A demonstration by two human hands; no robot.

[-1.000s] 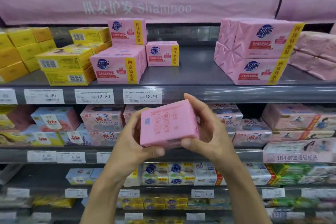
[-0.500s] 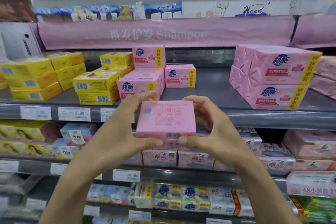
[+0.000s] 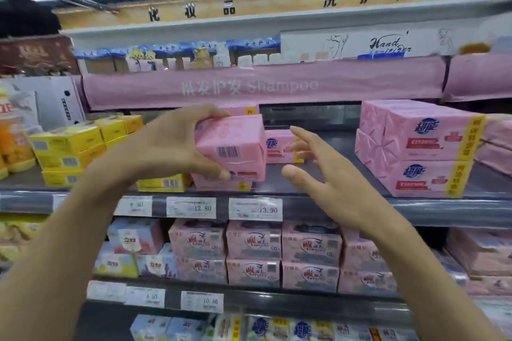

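Observation:
My left hand [image 3: 171, 144] grips a pink soap pack [image 3: 235, 147] by its left end, fingers over the top and thumb underneath. The pack's barcode side faces me, and it is held over the stack of pink packs [image 3: 221, 184] at the grey shelf's [image 3: 318, 202] front. My right hand [image 3: 324, 174] is off the pack, just to its right, with fingers spread and holding nothing. Behind it stands a single pink pack [image 3: 279, 147] further back on the shelf.
Yellow soap boxes [image 3: 77, 147] fill the shelf's left part and a tall stack of pink packs [image 3: 421, 147] its right. Price tags [image 3: 255, 209] line the shelf edge. A pink Shampoo banner [image 3: 263, 86] hangs above. Lower shelves hold several more soap packs [image 3: 255, 252].
The pack went up and towards the shelf, turned so the barcode side shows. My right hand let go of it and opened; my left hand alone holds it now.

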